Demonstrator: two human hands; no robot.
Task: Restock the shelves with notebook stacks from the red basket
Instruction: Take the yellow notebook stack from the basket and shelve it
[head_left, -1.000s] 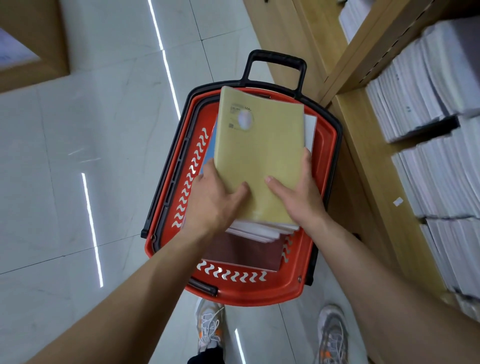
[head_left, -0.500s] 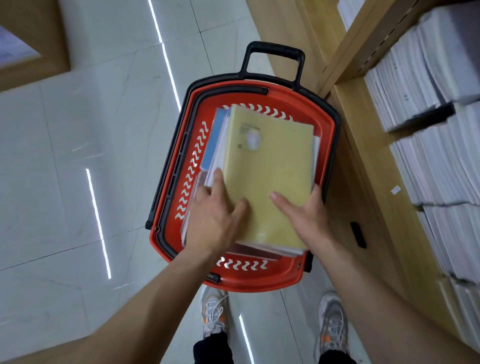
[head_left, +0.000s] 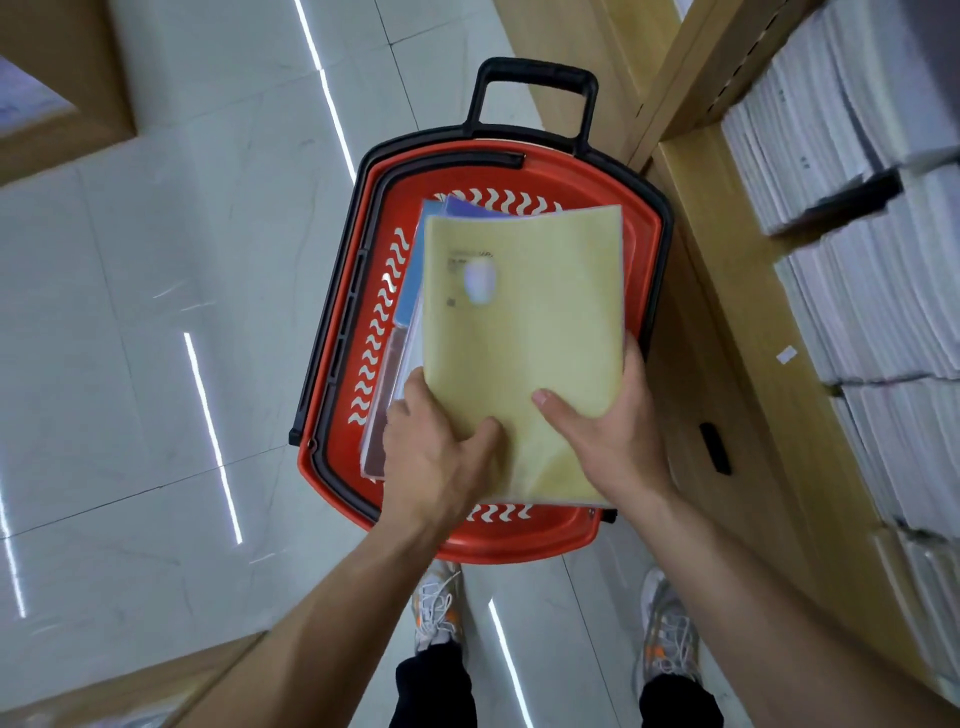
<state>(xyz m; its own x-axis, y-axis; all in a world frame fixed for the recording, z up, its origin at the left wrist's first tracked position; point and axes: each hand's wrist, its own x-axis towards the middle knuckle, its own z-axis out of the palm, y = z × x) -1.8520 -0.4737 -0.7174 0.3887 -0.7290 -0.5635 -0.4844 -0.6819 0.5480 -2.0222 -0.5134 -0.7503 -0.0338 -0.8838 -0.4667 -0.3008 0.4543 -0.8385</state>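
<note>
Left grip (head_left: 436, 457) and right grip (head_left: 608, 441) both clasp the near edge of the notebook stack (head_left: 519, 338), over the red basket (head_left: 519, 543) on the floor (head_left: 156, 312); packed wooden shelves (head_left: 737, 332) stand just right.

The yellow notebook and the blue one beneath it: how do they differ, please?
The yellow notebook lies on top, cover showing; the blue notebook is mostly covered, a left strip visible. The left hand and right hand grip the yellow notebook; neither touches the blue notebook's strip. Both are over the red basket.
</note>
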